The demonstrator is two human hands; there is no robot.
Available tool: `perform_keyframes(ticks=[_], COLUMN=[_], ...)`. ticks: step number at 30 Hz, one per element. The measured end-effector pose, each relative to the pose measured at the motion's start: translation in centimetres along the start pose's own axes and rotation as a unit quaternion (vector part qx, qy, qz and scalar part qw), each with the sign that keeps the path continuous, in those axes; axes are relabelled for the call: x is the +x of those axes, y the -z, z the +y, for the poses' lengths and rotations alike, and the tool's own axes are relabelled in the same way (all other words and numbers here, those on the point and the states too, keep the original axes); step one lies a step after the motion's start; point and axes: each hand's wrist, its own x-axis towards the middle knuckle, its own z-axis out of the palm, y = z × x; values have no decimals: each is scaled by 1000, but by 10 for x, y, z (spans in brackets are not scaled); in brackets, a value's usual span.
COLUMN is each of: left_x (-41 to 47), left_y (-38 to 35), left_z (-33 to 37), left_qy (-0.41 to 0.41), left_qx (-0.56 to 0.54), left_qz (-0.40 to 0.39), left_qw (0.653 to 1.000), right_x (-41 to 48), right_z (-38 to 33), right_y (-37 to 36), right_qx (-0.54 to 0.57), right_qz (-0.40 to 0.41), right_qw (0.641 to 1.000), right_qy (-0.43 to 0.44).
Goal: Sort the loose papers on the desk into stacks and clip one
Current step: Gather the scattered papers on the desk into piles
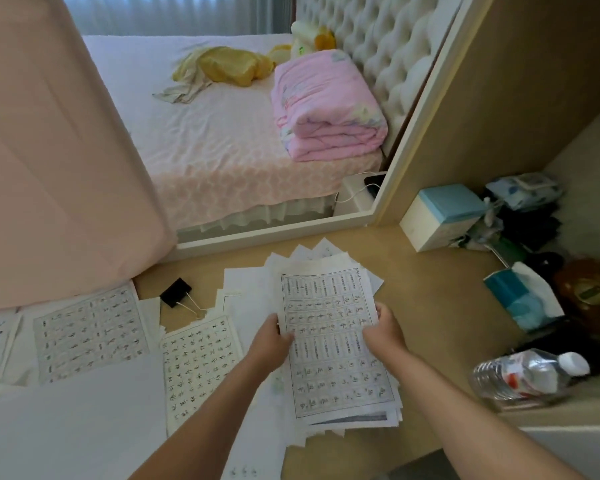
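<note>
Bedroom workspace: light wooden desk across lower half of frame, bed with folded pink quilt beyond, upper centre.

Holds stack of papers at lower centre, gripped on both long edges. Pinches left edge with left hand: thumb on printed top sheet, remaining fingers hidden underneath. Closes right hand over right edge, fingers curled and drawn together, tips out of sight below the sheets. Lifted clear or resting on desk: cannot tell.

Shows splayed corners at upper end of stack and stepped edges at lower end. Judged purpose of two-sided grip: to square the sheets by pressing inward and to stop the bundle sliding apart.

Note black binder clip on desk left of stack, near but apart, wire handles toward the papers. Judged as parked within reach for clipping, not yet applied.

Note loose printed sheets flat at lower left, overlapping, and another printed sheet just beside left forearm. Judged as unsorted remainder.

Note water bottle on its side, tissue pack and blue-lidded box at right of frame, well apart from the papers. Avoid sweeping the stack rightward.
</note>
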Motion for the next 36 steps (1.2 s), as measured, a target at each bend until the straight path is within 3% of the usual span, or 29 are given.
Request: perform_keyframes(ticks=[3, 8, 11, 14, 16, 19, 23, 28, 33, 36], left_x=[11, 22, 17, 4, -4, -17, -39, -72, -102, -118], left_y=[-24, -39, -36, -24, -10, 21, 74, 161, 255, 300], left_z=[11, 4, 0, 5, 3, -8, -36, -98, -162, -198], left_qy=[-14, 32, 34, 39, 43, 35, 26, 61, 117, 176], left_qx=[21, 40, 51, 71, 73, 99, 136, 190, 341, 342], left_qz=[19, 10, 37, 89, 109, 136, 171, 164, 221, 246], left_qw=[1000, 999, 997, 993, 990, 985, 976, 966, 906, 889], right_x=[15, 42, 41, 38, 31, 10, -24, -67, -119, -143], right_z=[4, 32, 22, 7, -8, -37, -64, -75, -85, -92], right_y=[2, 6, 9, 0, -15, -49, -111, -189, -272, -318], right_qx=[-49, -165, -181, -212, -171, -107, -137, -163, -194, -202], right_qz=[-2, -150, -122, -88, -153, -270, -338, -333, -324, -281], right_qw=[999, 974, 976, 969, 965, 950, 923, 920, 917, 931], right_qy=[15, -32, 1, 88, 125, 115, 126, 123, 126, 119])
